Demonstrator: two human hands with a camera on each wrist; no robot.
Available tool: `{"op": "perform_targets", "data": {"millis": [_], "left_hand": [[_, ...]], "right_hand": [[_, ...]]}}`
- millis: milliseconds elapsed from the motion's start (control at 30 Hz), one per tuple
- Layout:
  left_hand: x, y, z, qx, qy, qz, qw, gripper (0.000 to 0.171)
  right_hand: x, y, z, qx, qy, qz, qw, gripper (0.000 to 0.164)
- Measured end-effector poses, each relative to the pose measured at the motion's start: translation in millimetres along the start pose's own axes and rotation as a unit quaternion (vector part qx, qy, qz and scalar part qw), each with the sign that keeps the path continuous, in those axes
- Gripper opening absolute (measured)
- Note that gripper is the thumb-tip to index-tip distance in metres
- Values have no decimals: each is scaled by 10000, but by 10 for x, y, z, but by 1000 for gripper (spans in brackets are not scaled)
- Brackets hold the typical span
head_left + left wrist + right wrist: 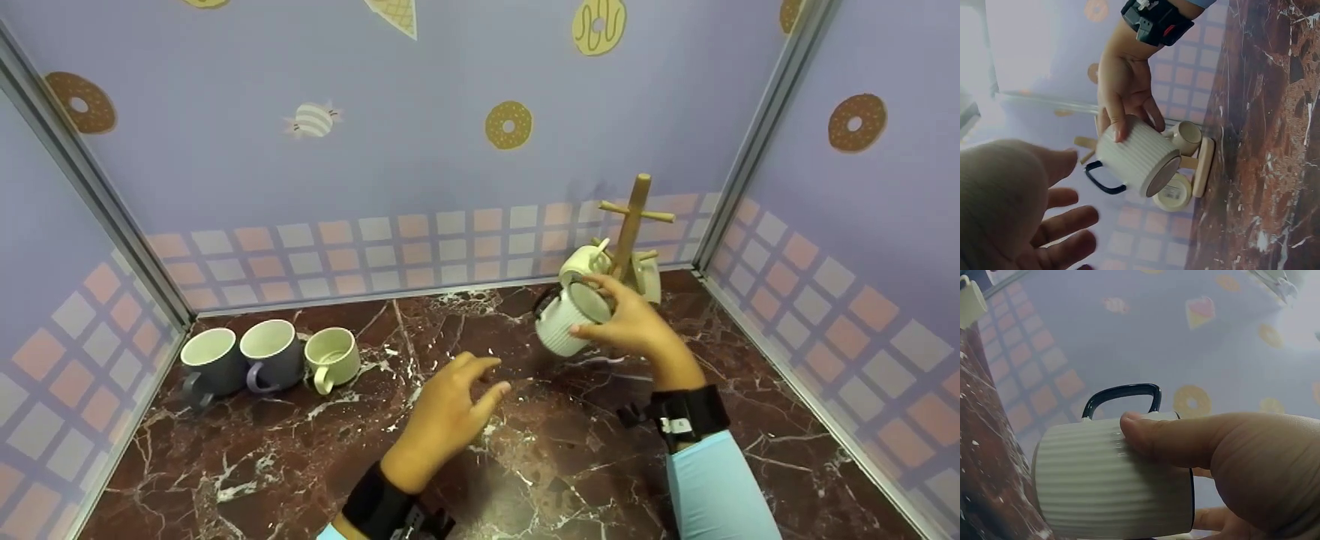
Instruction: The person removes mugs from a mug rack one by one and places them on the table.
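Left hand (444, 411), fingers loosely spread, hovers over the tabletop (592, 472); right hand (634, 322) pinches a ribbed white mug (559, 328), tilted, above the tabletop toward its back right corner, just before the wooden rack (631, 232); three mugs (274, 358) stand near the back left corner.

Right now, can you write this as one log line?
right hand: holds ribbed mug | left hand: empty | rack: two mugs | table: three mugs

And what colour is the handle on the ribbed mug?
The handle is very dark, black or deep navy; the right wrist view shows it best.
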State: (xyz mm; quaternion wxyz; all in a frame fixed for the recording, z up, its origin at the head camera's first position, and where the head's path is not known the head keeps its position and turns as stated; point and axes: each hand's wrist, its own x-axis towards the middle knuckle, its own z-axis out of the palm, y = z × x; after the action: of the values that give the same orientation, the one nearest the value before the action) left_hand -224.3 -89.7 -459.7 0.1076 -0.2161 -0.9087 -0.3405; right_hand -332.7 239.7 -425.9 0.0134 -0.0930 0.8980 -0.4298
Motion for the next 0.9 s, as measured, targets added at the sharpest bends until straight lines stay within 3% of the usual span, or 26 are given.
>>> {"op": "perform_targets", "data": {"millis": [200,333,500,700,833,900], "left_hand": [[38,-90,-15,-232,712,-289,9968,37],[59,-108,-37,-297,937,-597,9934,37],[97,-160,-68,-462,1092,-997,9879,38],[129,-260,-86,-867,943,-1247,9839,34],[127,-327,-113,-981,459,-1372,9846,31],[123,-356,-135,-1159,95,-1538,9812,34]], "right_hand": [[22,-175,320,-272,-294,-449,9982,105],[40,-260,501,-663,-376,-968,9924,102],[45,-381,688,-619,-672,-1328,9869,103],[26,-516,869,-773,-891,-1870,9753,103],[12,-571,959,-792,-1097,-2106,9682,106],[14,-585,994,-825,-1157,-2176,9656,107]]}}
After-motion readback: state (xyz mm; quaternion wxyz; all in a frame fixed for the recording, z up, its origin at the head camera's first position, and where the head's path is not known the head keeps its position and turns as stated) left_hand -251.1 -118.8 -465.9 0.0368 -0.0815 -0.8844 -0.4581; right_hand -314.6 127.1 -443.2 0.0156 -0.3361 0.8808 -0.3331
